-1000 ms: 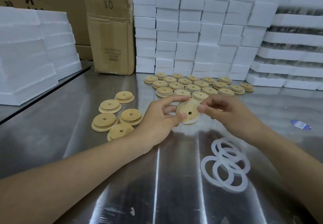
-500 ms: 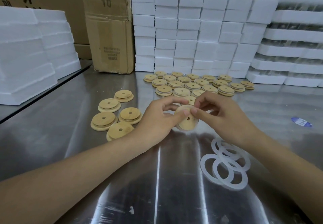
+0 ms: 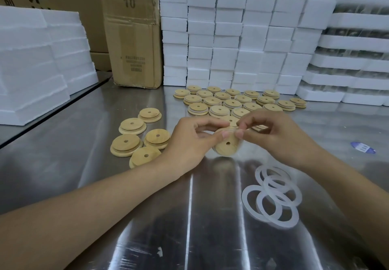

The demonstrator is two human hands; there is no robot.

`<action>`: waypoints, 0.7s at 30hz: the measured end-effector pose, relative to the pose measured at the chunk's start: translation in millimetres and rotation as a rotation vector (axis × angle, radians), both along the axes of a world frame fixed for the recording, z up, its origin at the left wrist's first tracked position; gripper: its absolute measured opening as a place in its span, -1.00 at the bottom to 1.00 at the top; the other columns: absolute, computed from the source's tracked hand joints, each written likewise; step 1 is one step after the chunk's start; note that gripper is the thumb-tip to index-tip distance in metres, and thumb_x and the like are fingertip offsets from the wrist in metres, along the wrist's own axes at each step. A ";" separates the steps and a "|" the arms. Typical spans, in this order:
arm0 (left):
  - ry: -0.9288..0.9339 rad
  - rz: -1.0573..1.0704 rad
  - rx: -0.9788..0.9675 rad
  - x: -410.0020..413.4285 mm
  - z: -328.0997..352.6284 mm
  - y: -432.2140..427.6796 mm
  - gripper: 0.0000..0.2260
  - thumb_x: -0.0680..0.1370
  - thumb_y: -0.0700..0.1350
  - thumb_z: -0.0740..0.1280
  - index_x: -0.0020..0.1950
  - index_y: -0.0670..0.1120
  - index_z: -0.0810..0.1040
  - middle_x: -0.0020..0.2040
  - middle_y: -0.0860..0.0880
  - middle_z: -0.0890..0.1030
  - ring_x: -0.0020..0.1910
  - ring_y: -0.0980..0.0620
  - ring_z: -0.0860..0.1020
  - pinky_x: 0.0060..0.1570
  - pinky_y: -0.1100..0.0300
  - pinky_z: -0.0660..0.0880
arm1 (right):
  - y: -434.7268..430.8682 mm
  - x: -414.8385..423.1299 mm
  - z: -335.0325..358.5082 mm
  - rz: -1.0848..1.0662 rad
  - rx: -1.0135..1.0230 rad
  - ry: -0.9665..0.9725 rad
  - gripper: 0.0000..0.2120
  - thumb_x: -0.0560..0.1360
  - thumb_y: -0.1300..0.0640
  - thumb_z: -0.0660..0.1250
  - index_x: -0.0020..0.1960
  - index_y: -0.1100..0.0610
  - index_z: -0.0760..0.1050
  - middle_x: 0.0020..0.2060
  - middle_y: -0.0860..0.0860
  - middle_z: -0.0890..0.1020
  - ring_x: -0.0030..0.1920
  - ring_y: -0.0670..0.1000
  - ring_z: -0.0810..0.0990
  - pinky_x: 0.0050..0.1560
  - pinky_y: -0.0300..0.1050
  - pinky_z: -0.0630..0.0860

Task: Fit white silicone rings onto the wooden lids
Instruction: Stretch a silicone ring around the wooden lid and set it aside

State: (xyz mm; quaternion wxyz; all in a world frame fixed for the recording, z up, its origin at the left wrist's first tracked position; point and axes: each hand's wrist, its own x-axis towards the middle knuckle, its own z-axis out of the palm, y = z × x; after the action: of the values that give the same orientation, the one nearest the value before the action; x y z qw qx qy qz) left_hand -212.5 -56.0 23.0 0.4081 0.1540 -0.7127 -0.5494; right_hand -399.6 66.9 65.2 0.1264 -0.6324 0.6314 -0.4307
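The left hand (image 3: 189, 141) grips the lid (image 3: 226, 146) by its rim, thumb and fingers curled round it, tilting its stepped face toward the camera just above the table (image 3: 147, 217). The right hand (image 3: 275, 137) pinches at the lid's upper right edge, where a pale ring (image 3: 241, 142) seems to be partly on; how much of it is seated I cannot tell.

To do this step well, I would hold the lid steady and walk the right thumb round the step, pressing the ring flat into the shoulder without twisting or overstretching it. Then check that no section rides up.

Spare rings (image 3: 245, 201) lie nearer the camera and right of the lid, 5 bare lids (image 3: 126, 144) to its left, and ringed lids (image 3: 219, 109) in rows behind it.
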 end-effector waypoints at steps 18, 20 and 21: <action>-0.085 0.090 -0.212 1.6 -8.2 -4.6 -0.87 0.56 -0.11 0.54 0.02 0.13 0.74 0.00 0.15 0.76 -0.01 0.08 0.76 0.12 0.00 0.70 | -1.1 19.1 -14.8 -0.086 -0.114 0.429 -0.86 0.62 -0.16 0.34 0.01 -0.11 0.55 -0.06 -0.25 0.65 0.04 -0.20 0.61 0.01 -0.20 0.56; -0.083 0.086 -0.219 1.9 -7.3 -4.6 -0.86 0.56 -0.12 0.55 0.01 0.14 0.74 0.00 0.15 0.75 -0.01 0.09 0.76 0.11 0.06 0.69 | 0.2 19.2 -15.1 -0.102 -0.110 0.470 -0.83 0.64 -0.16 0.28 0.04 -0.09 0.54 -0.04 -0.23 0.65 0.02 -0.18 0.62 0.02 -0.09 0.59; -0.083 0.081 -0.222 2.1 -6.6 -4.2 -0.85 0.57 -0.12 0.55 0.00 0.16 0.74 0.00 0.16 0.75 -0.02 0.10 0.76 0.09 0.11 0.68 | 0.3 19.2 -14.8 -0.110 -0.109 0.482 -0.82 0.64 -0.15 0.26 0.05 -0.07 0.54 -0.04 -0.22 0.66 0.02 -0.15 0.63 0.02 -0.02 0.60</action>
State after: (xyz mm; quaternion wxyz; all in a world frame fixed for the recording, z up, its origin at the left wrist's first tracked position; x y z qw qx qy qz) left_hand -210.3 -60.3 16.4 0.4147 0.1591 -0.7786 -0.4432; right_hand -380.4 67.3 50.3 -0.0856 -0.6875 0.6524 -0.3072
